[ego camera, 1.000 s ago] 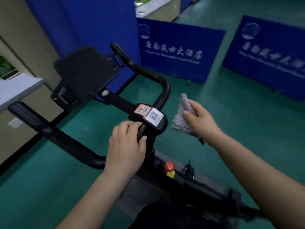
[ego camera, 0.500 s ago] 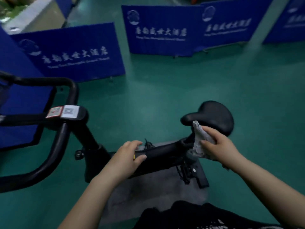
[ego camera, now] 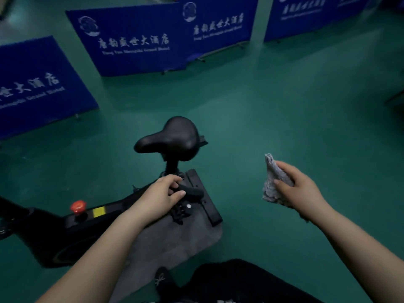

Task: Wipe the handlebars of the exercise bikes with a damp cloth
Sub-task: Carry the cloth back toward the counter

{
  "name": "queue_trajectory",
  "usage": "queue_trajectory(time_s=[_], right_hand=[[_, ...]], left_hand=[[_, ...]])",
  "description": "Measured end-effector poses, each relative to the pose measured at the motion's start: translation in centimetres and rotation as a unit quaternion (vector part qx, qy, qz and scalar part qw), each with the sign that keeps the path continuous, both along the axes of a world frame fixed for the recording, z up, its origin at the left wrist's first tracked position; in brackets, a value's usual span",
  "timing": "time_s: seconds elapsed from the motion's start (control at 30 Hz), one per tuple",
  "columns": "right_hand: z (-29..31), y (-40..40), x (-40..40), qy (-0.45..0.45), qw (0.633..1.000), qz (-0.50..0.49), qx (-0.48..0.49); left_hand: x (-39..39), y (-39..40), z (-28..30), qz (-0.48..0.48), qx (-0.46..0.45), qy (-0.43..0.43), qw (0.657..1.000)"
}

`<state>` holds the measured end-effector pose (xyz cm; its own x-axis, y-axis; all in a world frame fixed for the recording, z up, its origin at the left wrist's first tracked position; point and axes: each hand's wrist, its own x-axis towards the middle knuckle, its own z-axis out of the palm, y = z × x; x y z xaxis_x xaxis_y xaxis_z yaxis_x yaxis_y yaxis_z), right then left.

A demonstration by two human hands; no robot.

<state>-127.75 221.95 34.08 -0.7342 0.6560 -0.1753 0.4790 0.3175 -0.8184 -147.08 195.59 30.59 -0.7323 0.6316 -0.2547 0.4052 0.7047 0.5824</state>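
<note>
Right hand (ego camera: 300,190) grips the bunched cloth (ego camera: 272,173), likely soft and light; left hand (ego camera: 160,196) clasps a black lever (ego camera: 193,191).

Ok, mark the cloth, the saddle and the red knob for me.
cloth (ego camera: 271,171), head view, on its upper fold.
saddle (ego camera: 175,138), head view, middle of its black top.
red knob (ego camera: 78,206), head view, centre of its cap.

Your cloth (ego camera: 274,182), right of the saddle (ego camera: 175,138), is grey, nubbly woven fabric. The saddle is smooth black with a dull sheen. Just below it, the lever (ego camera: 193,192) looks matt black plastic. Beneath that, the mat (ego camera: 175,241) is grey and felt-like. The floor (ego camera: 262,106) around the saddle is smooth green, faintly glossy.
</note>
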Motion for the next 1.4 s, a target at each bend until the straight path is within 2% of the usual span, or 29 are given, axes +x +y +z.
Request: queue_trajectory(time_s=[0.27, 0.53, 0.73, 1.03, 1.23, 1.4], right_hand=[[-1.0, 9.2, 5.7, 0.007, 0.999, -0.042, -0.025], [-3.2, 16.3, 1.0, -0.014, 0.999, -0.029, -0.041], [-2.4, 22.9, -6.4, -0.034, 0.999, 0.009, -0.017], [-1.2, 30.8, -20.4, -0.015, 0.998, 0.064, -0.005], [-2.8, 36.3, -32.1, -0.051, 0.985, 0.167, -0.003], [-3.9, 40.9, -43.5, -0.066, 0.962, 0.264, -0.014]], left_hand=[[5.5, 11.4, 0.3, -0.043, 0.003, -0.012, 0.999], [1.8, 18.9, -2.0, -0.073, -0.046, -0.027, 0.996], [-5.0, 24.9, -3.4, -0.039, -0.034, -0.034, 0.998], [-16.0, 31.4, -1.6, 0.027, 0.008, -0.026, 0.999], [-22.3, 33.9, -3.2, 0.121, 0.004, -0.046, 0.992], [-28.0, 36.9, -3.9, 0.231, 0.01, -0.052, 0.971]])
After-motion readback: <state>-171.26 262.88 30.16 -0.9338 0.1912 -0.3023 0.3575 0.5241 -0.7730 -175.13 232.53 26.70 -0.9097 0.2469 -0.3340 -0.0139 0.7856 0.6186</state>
